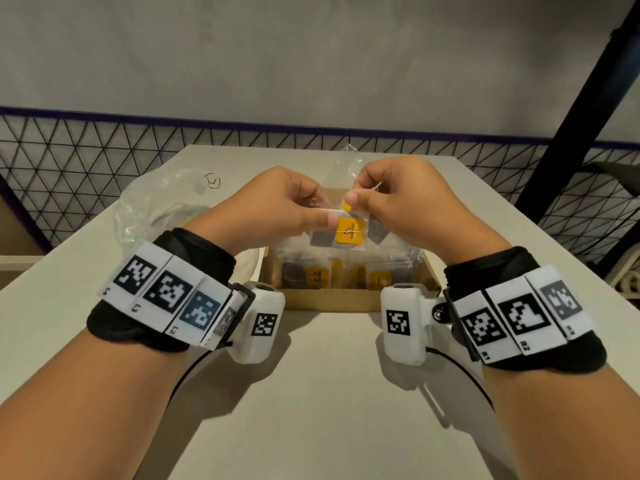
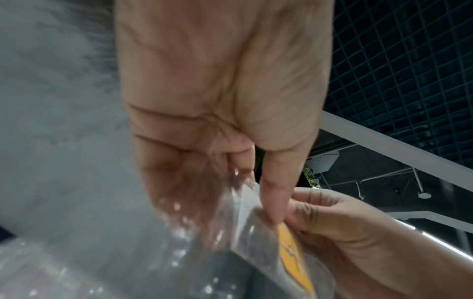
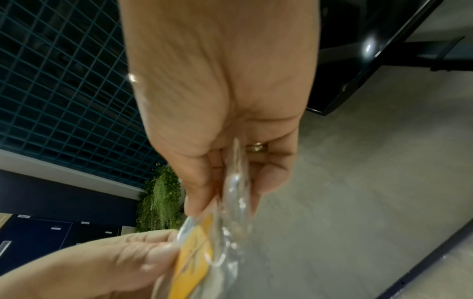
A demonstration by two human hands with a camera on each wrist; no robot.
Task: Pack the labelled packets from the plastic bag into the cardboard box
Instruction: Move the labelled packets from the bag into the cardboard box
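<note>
Head view: left hand (image 1: 277,202) and right hand (image 1: 401,199) both pinching one clear plastic packet with a yellow label (image 1: 349,230), held over the shallow brown cardboard box (image 1: 332,299) of like packets on the pale table (image 1: 311,410); crumpled clear plastic bag (image 1: 156,206) lying left.

Left wrist view: thumb (image 2: 276,192) pressed on the packet's top edge.

Right wrist view: fingers (image 3: 199,194) pinching the film.

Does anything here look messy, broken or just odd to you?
Nothing looks damaged or spilled. Both the left hand and the right hand pinch one clear packet with a yellow label above the cardboard box, where more packets already lie. The crumpled plastic bag on the table looks untidy.
</note>
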